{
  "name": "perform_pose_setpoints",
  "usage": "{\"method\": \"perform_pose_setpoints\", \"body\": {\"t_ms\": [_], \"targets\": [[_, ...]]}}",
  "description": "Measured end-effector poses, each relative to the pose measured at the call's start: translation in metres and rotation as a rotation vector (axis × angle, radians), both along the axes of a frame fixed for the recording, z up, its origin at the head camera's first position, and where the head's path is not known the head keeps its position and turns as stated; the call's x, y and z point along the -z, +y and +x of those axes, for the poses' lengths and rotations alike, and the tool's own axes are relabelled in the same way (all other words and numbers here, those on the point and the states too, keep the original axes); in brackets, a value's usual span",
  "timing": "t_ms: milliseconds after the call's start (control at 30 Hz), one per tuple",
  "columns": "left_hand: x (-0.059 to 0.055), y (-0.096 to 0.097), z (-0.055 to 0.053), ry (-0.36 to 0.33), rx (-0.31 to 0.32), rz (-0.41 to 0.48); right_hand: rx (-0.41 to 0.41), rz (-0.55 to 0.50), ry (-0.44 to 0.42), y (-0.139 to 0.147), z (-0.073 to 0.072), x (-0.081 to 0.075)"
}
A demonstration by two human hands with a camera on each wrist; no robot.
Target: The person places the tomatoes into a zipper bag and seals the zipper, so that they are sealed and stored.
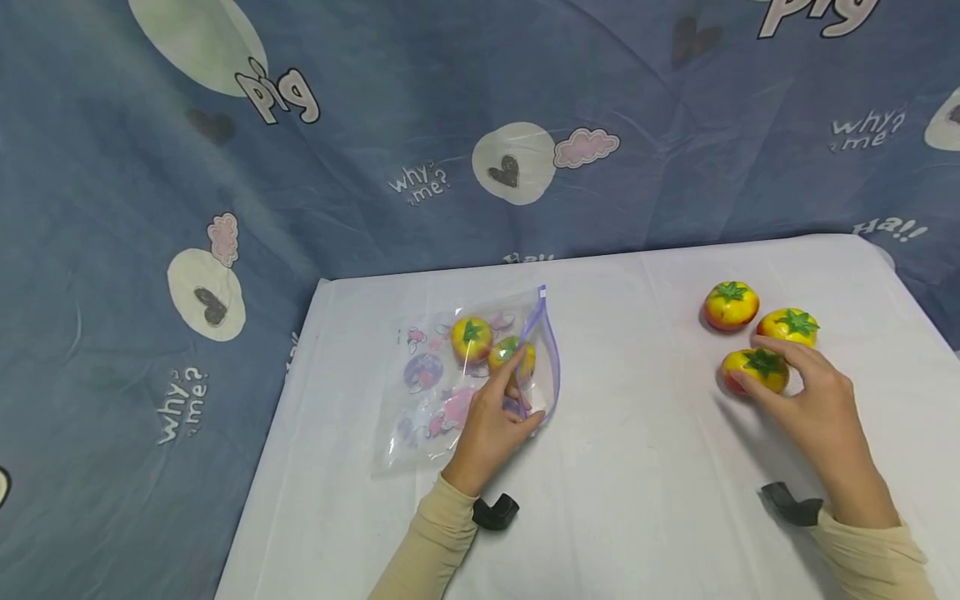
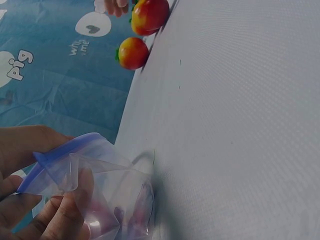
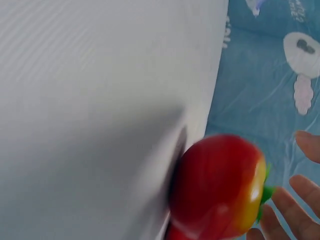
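Observation:
My left hand [image 1: 487, 425] pinches the purple zip edge of a clear plastic zip bag [image 1: 401, 425], its mouth facing right. Two red-and-yellow toy tomatoes with green leafy tops show in the bag, one of them [image 1: 471, 340] farther in. In the left wrist view, thumb and fingers lie on either side of the bag [image 2: 107, 175]. On the right, my right hand [image 1: 813, 408] hovers around the nearest loose toy tomato [image 1: 753, 372]. The right wrist view has its fingers spread apart beside this tomato's [image 3: 217, 187] green top.
Two more toy tomatoes lie just behind the nearest one, one at the back [image 1: 731, 306] and one to its right [image 1: 789, 325]. A white cloth covers the table [image 1: 615, 475]. A blue printed curtain [image 1: 360, 83] hangs along the back and left side.

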State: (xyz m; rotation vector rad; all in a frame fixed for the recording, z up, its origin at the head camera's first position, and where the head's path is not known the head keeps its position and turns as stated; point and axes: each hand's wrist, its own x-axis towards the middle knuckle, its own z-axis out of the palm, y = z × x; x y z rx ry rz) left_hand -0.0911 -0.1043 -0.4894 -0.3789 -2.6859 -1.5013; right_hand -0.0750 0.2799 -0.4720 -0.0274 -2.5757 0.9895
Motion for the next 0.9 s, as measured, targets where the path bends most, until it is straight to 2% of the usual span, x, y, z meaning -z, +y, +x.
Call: {"method": "perform_pose_setpoints", "body": {"t_ms": [233,667,900], "targets": [[0.000,0.000,0.000,-0.005,0.003,0.003,0.050,0.028,-0.051,0.012,0.002,0.003],[0.000,0.000,0.001,-0.012,0.005,0.003,0.076,-0.004,-0.355,0.019,0.002,0.006],[0.001,0.000,0.001,-0.014,0.007,0.004,0.056,-0.036,-0.397,0.022,0.002,0.006]]}}
